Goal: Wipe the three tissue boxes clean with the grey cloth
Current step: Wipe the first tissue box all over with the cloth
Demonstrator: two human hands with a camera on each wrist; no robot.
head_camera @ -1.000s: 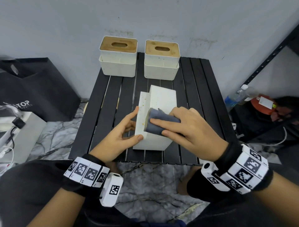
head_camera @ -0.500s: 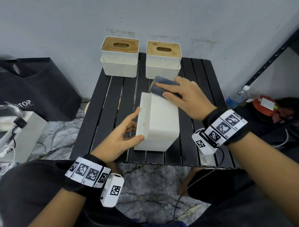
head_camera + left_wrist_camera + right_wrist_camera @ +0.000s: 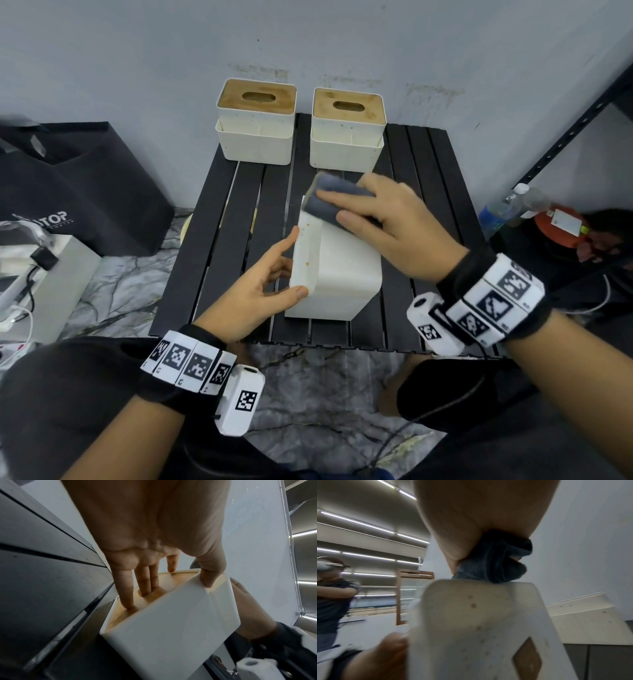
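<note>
On the slatted table point(image 3: 219, 219), our left hand point(image 3: 255, 294) grips the tipped tissue box point(image 3: 342, 270) while our right hand point(image 3: 394, 233) presses the bunched grey cloth point(image 3: 330, 198) onto its far edge.

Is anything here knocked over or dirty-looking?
Yes. The near tissue box lies on its side while the two far tissue boxes stand upright. Brownish specks dot its left face, beside the left hand; the right hand presses the grey cloth on it.
</note>
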